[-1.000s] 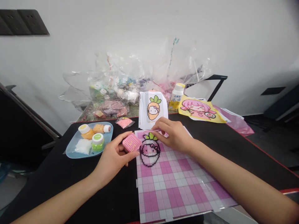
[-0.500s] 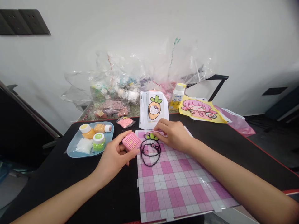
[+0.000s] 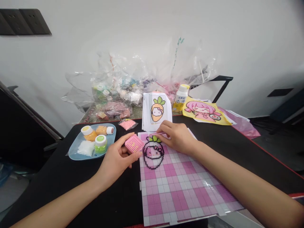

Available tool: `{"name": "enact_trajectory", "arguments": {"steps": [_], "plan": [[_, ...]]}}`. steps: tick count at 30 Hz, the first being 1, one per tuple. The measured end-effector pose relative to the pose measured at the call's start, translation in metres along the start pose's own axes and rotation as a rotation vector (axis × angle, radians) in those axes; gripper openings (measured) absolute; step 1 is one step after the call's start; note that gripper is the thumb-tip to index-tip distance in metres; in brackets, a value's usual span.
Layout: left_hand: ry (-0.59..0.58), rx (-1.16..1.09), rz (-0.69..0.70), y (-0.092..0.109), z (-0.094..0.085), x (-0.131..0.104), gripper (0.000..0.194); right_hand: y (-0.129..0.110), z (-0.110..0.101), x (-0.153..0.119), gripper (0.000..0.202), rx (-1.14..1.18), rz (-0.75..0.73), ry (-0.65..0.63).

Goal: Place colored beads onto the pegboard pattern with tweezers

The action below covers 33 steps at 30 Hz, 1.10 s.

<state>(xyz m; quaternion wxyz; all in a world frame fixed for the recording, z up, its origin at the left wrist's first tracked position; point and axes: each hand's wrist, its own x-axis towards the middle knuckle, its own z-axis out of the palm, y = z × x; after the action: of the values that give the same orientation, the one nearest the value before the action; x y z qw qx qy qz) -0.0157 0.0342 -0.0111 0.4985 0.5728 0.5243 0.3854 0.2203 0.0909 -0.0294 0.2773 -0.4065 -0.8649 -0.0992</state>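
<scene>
My left hand (image 3: 120, 155) grips a small pink slotted tray (image 3: 134, 144) with a few yellow-green beads in it, held just left of the pegboard. Pinched in my right hand (image 3: 175, 136) is a pair of pink tweezers (image 3: 156, 133), their tip over the green leaf beads at the board's top. The pink and white checked pegboard (image 3: 180, 190) lies on the black mat. On its upper left, black beads outline a carrot shape (image 3: 153, 167) with a face inside; some green beads (image 3: 155, 138) fill the leaves. My right fingers hide part of the leaves.
A printed carrot pattern (image 3: 157, 107) stands behind the board. To the left, a blue plate (image 3: 73, 155) bears bead jars and a bag of white beads (image 3: 85, 148). Behind are a bag of pink beads (image 3: 127, 124), a white bottle (image 3: 181, 95), clear plastic bags (image 3: 114, 79) and a yellow picture sheet (image 3: 223, 120).
Hardly anything differs. Both hands keep their places, with the tray in the left and the tweezers in the right over the leaf beads; the view shifts very slightly.
</scene>
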Motion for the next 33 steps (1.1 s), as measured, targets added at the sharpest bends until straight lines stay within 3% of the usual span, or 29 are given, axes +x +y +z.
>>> {"name": "enact_trajectory", "arguments": {"steps": [10, 15, 19, 33], "plan": [[-0.028, -0.026, 0.005, -0.001, 0.000, 0.000, 0.078, -0.001, -0.002, 0.000, 0.021, 0.033, -0.018, 0.075], [-0.116, -0.036, 0.013, -0.002, 0.000, 0.001, 0.076, -0.009, -0.005, 0.001, 0.014, 0.265, -0.146, 0.173], [-0.133, -0.042, -0.007, 0.001, 0.001, -0.001, 0.077, -0.016, -0.004, 0.001, 0.013, 0.354, -0.239, 0.139], [-0.137, -0.062, -0.004, 0.004, 0.001, -0.003, 0.069, -0.019, -0.003, 0.001, 0.016, 0.298, -0.254, 0.082]]}}
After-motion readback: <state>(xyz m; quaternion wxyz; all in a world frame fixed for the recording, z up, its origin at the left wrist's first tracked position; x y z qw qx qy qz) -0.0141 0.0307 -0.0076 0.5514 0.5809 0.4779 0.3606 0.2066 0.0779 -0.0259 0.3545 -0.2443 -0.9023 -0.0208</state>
